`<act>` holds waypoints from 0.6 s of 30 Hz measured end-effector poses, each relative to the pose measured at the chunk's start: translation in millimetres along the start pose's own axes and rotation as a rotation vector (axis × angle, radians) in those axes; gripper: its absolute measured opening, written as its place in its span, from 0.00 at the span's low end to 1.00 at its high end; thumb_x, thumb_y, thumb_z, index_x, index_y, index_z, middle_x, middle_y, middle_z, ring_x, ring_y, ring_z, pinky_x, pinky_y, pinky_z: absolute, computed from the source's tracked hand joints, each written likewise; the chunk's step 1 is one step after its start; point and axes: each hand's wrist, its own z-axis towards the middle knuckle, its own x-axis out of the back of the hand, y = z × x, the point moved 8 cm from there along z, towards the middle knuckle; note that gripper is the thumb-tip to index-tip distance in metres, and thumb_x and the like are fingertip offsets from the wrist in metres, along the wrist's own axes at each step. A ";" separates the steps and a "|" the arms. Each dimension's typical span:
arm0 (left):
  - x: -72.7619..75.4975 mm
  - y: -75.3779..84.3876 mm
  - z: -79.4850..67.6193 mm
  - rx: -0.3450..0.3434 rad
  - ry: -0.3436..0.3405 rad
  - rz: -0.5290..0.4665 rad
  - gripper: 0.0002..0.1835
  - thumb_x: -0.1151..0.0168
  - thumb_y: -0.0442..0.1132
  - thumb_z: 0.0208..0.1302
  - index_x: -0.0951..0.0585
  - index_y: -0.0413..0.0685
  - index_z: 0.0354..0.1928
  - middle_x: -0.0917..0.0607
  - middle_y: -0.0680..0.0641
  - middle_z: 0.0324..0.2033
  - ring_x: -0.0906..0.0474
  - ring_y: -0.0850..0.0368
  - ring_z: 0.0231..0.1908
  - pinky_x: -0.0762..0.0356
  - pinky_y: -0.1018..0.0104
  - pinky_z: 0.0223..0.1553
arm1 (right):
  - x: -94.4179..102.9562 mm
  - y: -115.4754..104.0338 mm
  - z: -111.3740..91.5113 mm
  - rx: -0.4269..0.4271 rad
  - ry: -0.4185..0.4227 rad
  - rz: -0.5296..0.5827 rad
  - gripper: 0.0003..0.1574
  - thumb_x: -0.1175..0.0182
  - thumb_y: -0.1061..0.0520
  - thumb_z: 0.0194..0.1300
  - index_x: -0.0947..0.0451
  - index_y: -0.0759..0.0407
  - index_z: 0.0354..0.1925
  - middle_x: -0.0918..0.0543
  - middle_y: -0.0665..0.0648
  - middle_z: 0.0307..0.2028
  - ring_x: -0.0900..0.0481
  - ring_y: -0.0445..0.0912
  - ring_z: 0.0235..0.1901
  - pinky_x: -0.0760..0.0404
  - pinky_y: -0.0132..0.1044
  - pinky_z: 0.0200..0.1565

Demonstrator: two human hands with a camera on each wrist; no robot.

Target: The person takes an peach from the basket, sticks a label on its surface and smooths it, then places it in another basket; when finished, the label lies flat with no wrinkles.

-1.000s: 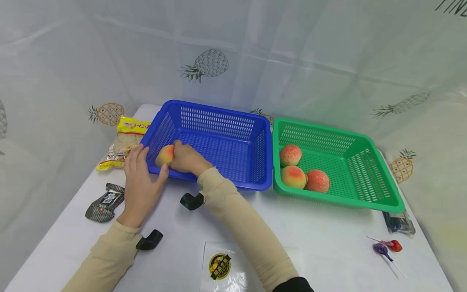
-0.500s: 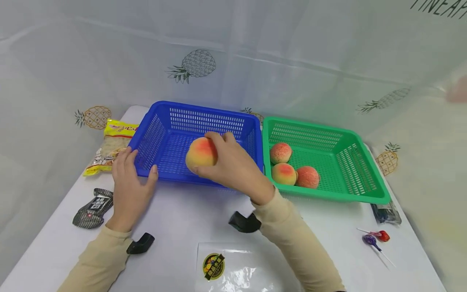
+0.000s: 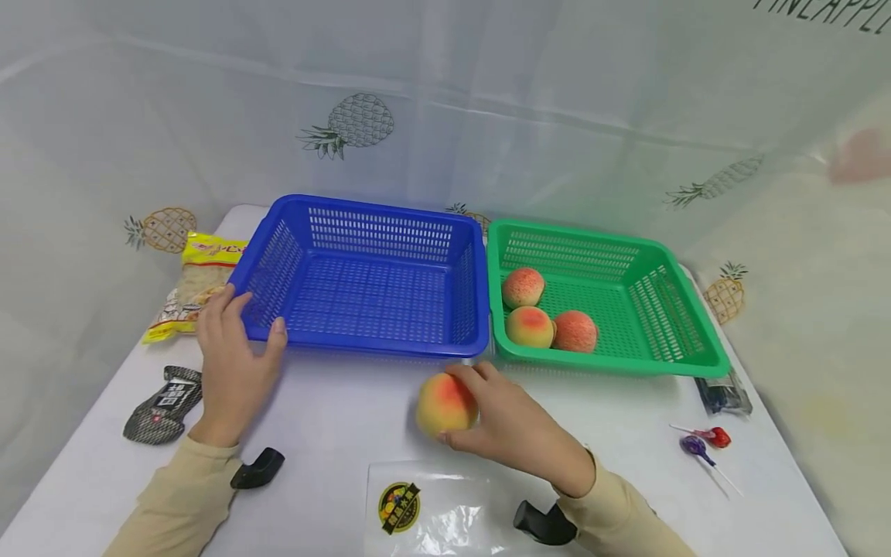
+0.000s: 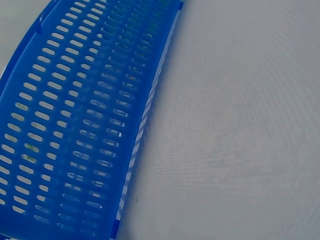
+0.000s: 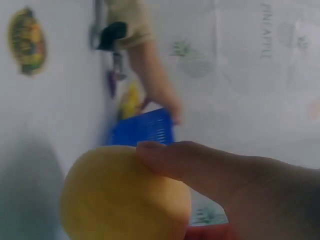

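Observation:
My right hand (image 3: 518, 425) grips a yellow-red peach (image 3: 438, 406) between thumb and fingers, in front of the blue basket (image 3: 369, 302). In the right wrist view the thumb lies across the peach (image 5: 120, 195); the other fingers are mostly hidden. My left hand (image 3: 233, 360) rests at the blue basket's front left corner, its fingers fairly straight and touching the rim. No peach is inside that basket. The left wrist view shows only the slotted basket wall (image 4: 75, 115) and the white tabletop. Several peaches (image 3: 530, 327) lie at the left side of the green basket (image 3: 626, 317).
A clear bag (image 3: 452, 514) with a round label lies at the front. Leftward are a yellow snack packet (image 3: 198, 286) and a dark small packet (image 3: 163, 406). Two lollipops (image 3: 696, 446) and a dark wrapped item (image 3: 724, 393) sit at the right. A pineapple-print curtain hangs behind.
My right hand has lifted the peach out of the blue basket and carried it right and towards me, over the table. The left hand stays at the basket's corner; the view has shifted slightly.

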 end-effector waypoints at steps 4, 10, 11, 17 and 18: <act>0.2 -0.7 -0.2 0.005 -0.001 0.000 0.32 0.46 0.51 0.56 0.38 0.40 0.59 0.47 0.48 0.65 0.58 0.53 0.65 0.46 0.43 0.57 | -18.4 12.0 2.1 -0.013 0.002 -0.025 0.46 0.33 0.39 0.40 0.35 0.51 0.56 0.28 0.53 0.39 0.28 0.41 0.31 0.26 0.35 0.34; -0.9 -1.0 -0.8 -0.006 0.012 -0.004 0.32 0.46 0.50 0.56 0.37 0.39 0.58 0.46 0.48 0.65 0.57 0.52 0.65 0.47 0.44 0.58 | -26.3 18.6 2.5 -0.011 0.028 -0.036 0.46 0.32 0.40 0.39 0.35 0.52 0.56 0.29 0.54 0.39 0.29 0.42 0.31 0.26 0.36 0.33; -0.8 -1.0 -0.8 -0.009 0.018 -0.005 0.32 0.46 0.50 0.55 0.37 0.39 0.58 0.46 0.47 0.65 0.57 0.52 0.65 0.47 0.44 0.58 | -27.3 19.0 2.5 -0.007 0.029 -0.042 0.47 0.32 0.39 0.40 0.36 0.51 0.57 0.29 0.54 0.39 0.29 0.42 0.32 0.26 0.36 0.34; 11.6 10.5 -3.1 -0.077 0.169 -0.010 0.33 0.42 0.53 0.50 0.33 0.38 0.54 0.45 0.41 0.62 0.54 0.48 0.63 0.49 0.47 0.58 | -32.5 16.8 2.6 0.043 0.036 -0.060 0.49 0.33 0.37 0.41 0.39 0.51 0.59 0.31 0.54 0.42 0.29 0.44 0.37 0.25 0.37 0.36; 16.1 17.5 -5.2 -0.103 0.215 -0.014 0.33 0.42 0.54 0.49 0.31 0.38 0.52 0.43 0.40 0.60 0.52 0.47 0.61 0.51 0.48 0.58 | -32.7 16.3 2.5 0.049 0.040 -0.059 0.49 0.33 0.37 0.41 0.39 0.51 0.59 0.31 0.54 0.42 0.29 0.44 0.38 0.25 0.37 0.36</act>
